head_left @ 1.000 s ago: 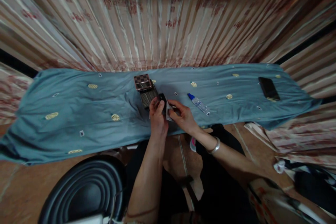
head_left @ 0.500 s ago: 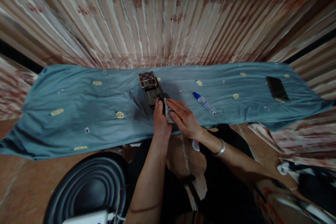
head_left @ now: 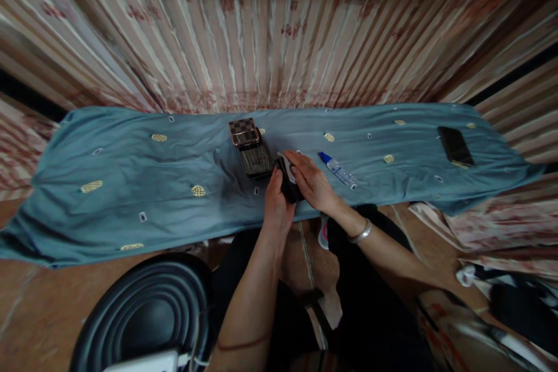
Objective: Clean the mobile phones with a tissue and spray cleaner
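My left hand point(head_left: 278, 200) is closed around a black phone point(head_left: 288, 189), held tilted over the front edge of the cloth-covered table. My right hand point(head_left: 314, 183) presses a small light-grey cloth point(head_left: 288, 168) against the phone's face; the fingers partly hide both. Just beyond my left hand lies another dark phone point(head_left: 256, 161), with a checkered phone point(head_left: 244, 132) resting over its far end. To the right of my hands, a clear bottle with a blue cap point(head_left: 337, 169) lies on its side.
A blue-green patterned cloth point(head_left: 131, 174) covers the long table. Another black phone point(head_left: 455, 146) lies near its right end. Pleated curtains point(head_left: 279, 29) hang behind. Below left stands a round black stool point(head_left: 148, 314) with a white device point(head_left: 148, 362) on it.
Both hands have shifted slightly right with the phone, whose dark face now shows more. The grey cloth has moved up along it. The other phones and the bottle stay put.
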`<state>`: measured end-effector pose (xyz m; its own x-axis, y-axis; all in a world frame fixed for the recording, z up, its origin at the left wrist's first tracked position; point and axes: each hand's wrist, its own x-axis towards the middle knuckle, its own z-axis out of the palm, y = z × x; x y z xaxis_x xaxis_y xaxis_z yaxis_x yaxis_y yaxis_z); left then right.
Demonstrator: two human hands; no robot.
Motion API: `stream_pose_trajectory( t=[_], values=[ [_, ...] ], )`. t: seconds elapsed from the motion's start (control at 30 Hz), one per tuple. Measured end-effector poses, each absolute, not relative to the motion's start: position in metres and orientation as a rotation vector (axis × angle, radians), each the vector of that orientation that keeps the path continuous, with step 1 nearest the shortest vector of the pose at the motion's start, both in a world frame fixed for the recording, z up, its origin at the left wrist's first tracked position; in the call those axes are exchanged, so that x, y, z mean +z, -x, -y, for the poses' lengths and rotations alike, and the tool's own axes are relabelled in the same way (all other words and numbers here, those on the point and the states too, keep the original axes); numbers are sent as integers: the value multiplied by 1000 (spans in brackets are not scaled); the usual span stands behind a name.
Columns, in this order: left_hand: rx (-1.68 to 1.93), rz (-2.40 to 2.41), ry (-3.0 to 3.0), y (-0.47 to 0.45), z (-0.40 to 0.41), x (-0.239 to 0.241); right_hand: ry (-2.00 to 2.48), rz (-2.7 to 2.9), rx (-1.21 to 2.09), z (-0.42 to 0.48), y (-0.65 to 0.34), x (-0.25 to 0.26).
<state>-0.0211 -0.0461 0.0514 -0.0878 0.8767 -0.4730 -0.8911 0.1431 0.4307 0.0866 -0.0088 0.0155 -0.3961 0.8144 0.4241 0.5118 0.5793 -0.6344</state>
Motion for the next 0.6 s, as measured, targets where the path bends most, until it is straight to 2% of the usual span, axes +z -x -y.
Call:
stream_pose_trajectory(
  t=[0.6],
  values=[
    [1554,-936,64,19,28,30,858,2177,590,35,-93,21]
  ],
)
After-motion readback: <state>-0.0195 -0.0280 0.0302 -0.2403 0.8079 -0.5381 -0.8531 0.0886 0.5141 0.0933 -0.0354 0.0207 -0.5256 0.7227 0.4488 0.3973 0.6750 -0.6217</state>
